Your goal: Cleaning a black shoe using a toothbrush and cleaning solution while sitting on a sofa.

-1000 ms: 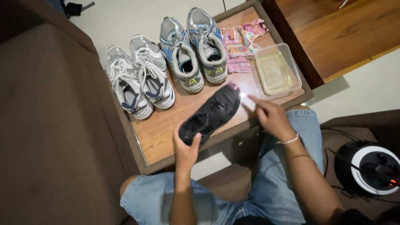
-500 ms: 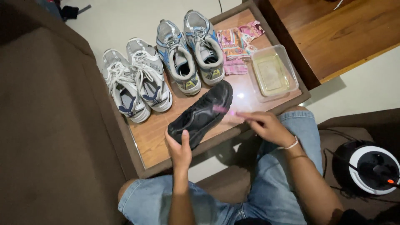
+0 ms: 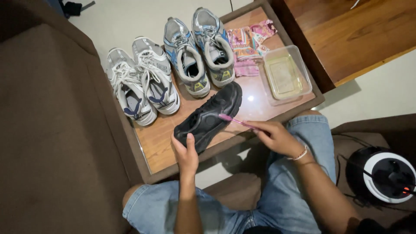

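Observation:
My left hand (image 3: 186, 154) grips the heel end of a black shoe (image 3: 210, 115) held over the near edge of a low wooden table (image 3: 161, 139). My right hand (image 3: 274, 136) holds a pink toothbrush (image 3: 236, 121) by its handle, its head resting against the side of the black shoe. Both forearms reach out over my knees in blue denim shorts.
On the table stand a white and navy pair of sneakers (image 3: 143, 82), a grey and blue pair (image 3: 201, 47), a patterned pink cloth (image 3: 247, 50) and a clear plastic tub of yellowish liquid (image 3: 285, 76). A brown sofa (image 3: 52, 138) lies left; a round black-and-white device (image 3: 385, 173) sits right.
The black shoe has dropped lower and nearer to me. My right hand has brought the toothbrush from beside the toe onto the shoe's side.

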